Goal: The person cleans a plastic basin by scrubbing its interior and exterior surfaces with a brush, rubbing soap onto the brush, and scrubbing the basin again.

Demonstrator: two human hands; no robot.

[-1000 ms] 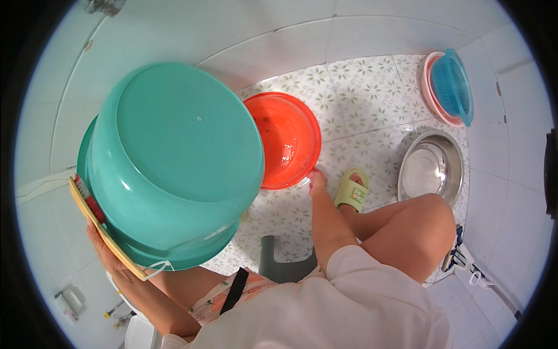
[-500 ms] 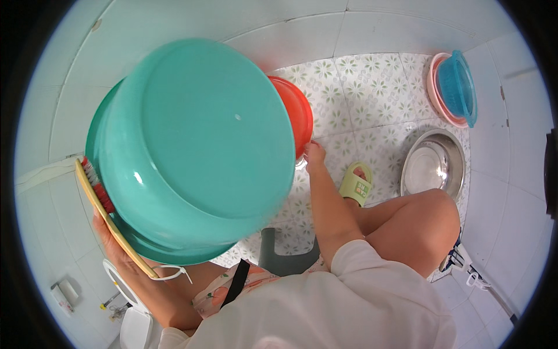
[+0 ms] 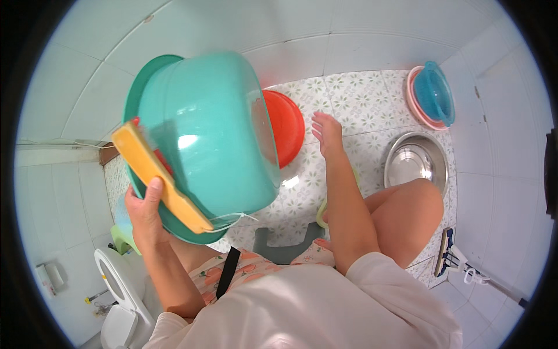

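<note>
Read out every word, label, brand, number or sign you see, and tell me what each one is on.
No text can be read.
Teal basin and yellow brush in the left hand: no lettering visible.
Green slipper: mostly hidden behind the right forearm.
White wall fixture at lower left: any marking too small to read.

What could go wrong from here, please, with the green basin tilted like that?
The left grip appears to hold both the brush and the rim of the green basin, so either might slip. The right grip is open and away from the basin, so a sudden tip could be hard to steady. If the green basin fell, it might knock the red basin, which it partly hides.
</note>
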